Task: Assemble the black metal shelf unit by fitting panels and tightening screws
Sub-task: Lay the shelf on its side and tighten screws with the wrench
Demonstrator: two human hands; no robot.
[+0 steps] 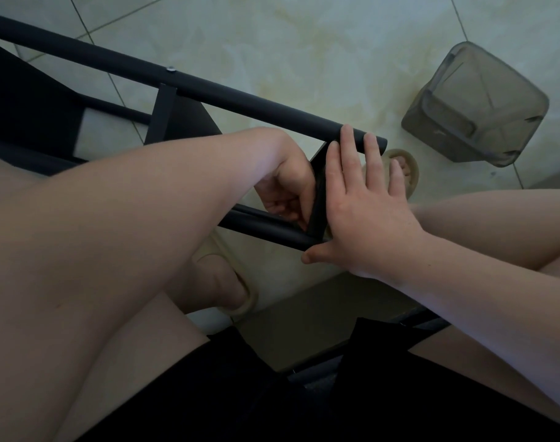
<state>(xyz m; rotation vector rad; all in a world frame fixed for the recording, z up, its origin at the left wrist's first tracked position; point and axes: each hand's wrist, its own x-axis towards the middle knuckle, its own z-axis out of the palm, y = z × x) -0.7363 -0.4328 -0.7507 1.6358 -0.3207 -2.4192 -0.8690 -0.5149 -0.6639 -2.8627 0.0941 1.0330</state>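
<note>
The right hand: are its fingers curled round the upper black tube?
No, the right hand lies flat, its straight fingers resting across the end of the upper black tube.

The floor (304, 43) is laid with large pale tiles, cream with a greenish marbling, parted by thin dark grout lines (90, 30) that run slantwise across the view. At the right a translucent grey plastic container (476, 103) lies tipped on its side on the tiles, its open mouth turned toward the lower right. A beige sandal (409, 173) with a foot in it stands flat on the floor near the container, and a second sandal (240, 301) stands lower down, nearer the middle. The black metal shelf frame (208, 87) stretches across the tiles from the upper left, though where it touches the floor is hidden.
</note>
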